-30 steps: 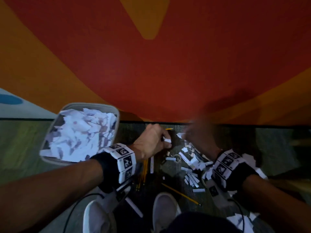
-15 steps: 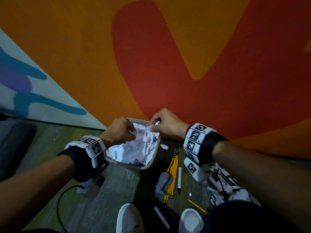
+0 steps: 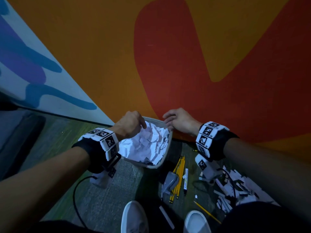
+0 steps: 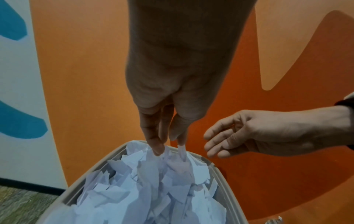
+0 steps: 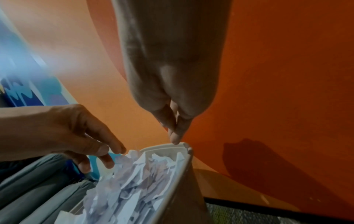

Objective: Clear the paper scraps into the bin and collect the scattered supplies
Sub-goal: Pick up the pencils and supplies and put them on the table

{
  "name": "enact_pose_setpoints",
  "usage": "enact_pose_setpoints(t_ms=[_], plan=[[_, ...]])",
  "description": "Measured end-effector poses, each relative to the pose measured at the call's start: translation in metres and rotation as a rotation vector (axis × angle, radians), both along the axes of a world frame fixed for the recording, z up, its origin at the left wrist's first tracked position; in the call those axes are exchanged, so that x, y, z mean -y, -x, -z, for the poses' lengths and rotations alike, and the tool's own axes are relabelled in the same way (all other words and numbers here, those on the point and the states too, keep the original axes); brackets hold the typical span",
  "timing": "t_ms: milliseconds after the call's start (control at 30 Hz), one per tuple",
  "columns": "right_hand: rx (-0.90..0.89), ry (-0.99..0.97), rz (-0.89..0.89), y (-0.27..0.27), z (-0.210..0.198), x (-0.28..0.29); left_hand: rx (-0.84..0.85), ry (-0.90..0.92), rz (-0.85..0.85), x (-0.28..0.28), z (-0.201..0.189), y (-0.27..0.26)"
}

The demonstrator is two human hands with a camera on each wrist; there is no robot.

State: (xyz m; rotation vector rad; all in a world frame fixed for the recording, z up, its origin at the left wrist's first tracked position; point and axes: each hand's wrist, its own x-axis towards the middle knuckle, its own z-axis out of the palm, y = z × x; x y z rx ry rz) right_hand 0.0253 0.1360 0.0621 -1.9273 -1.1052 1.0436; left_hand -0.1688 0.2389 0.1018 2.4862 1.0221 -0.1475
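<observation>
Both hands over the bin (image 3: 165,153) by the wall to drop scraps: left hand (image 3: 130,124) fingertips down on heaped paper scraps (image 3: 148,145), possibly pinching 1; right hand (image 3: 179,121) loosely spread, empty; pencils (image 3: 178,177) on floor.

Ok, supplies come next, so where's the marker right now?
In the head view the marker lies on the floor right of the pencils, below the bin and ahead of the right shoe.

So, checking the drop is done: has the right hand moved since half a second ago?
Yes. The right hand has shifted rightward, off the paper to the bin rim's far corner.
</observation>
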Motion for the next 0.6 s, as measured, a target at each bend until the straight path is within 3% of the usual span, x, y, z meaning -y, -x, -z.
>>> enact_pose_setpoints(t_ms=[267, 433, 600], plan=[[0.170, -0.014, -0.062, -0.009, 0.004, 0.014, 0.144, 0.013, -0.069, -0.001, -0.006, -0.002], [0.167, 0.012, -0.111, -0.019, -0.008, 0.048, 0.323, 0.063, 0.038, 0.031, -0.021, -0.027], [0.255, 0.175, -0.249, -0.035, 0.008, 0.101, 0.208, 0.173, 0.259, 0.097, -0.006, -0.073]])
